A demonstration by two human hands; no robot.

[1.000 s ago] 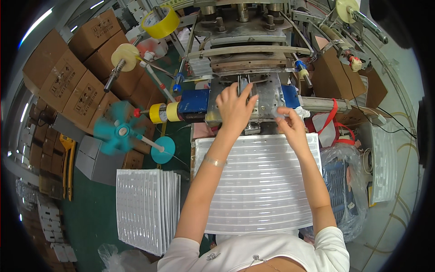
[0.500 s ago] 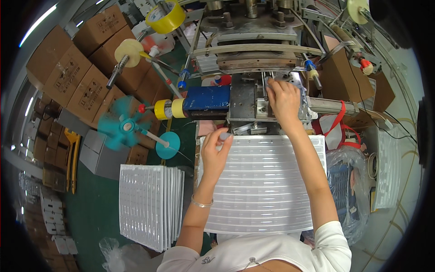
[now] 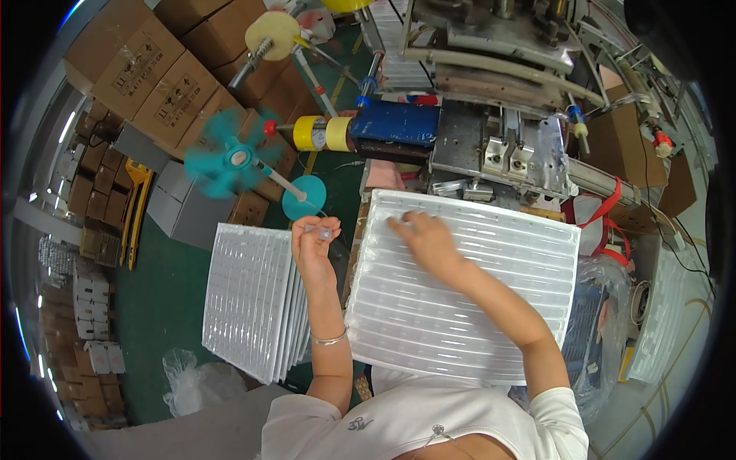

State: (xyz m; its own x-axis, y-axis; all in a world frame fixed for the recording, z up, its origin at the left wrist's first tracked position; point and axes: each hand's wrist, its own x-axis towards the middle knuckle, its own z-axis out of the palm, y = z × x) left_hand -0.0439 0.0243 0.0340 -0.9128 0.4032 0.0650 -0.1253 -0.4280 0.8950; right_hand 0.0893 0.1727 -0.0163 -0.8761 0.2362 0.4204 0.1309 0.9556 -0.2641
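Observation:
My left hand (image 3: 313,257) is raised at the left edge of a white ribbed plastic tray (image 3: 468,307), fingers curled round a small clear plastic piece (image 3: 324,233). Over the far left part of that tray reaches my right hand (image 3: 433,249), its fingers bent and a little apart; I see nothing between them. The tray has long rows of shallow slots, and what lies in them is too small to make out. Beyond the tray stands a press machine with a metal bed (image 3: 468,149) and a small metal clamp fixture (image 3: 507,156); neither hand touches it.
A stack of similar white trays (image 3: 249,303) stands at left. Behind it a turquoise fan (image 3: 230,156) spins near stacked cardboard boxes (image 3: 165,92). A blue block (image 3: 395,123) and yellow tape roll (image 3: 310,133) sit beside the machine. Red straps (image 3: 609,203) hang at right.
My right hand has left the machine's fixture and come back over the tray. The left hand, still holding the clear piece, has shifted left. The view has turned leftward.

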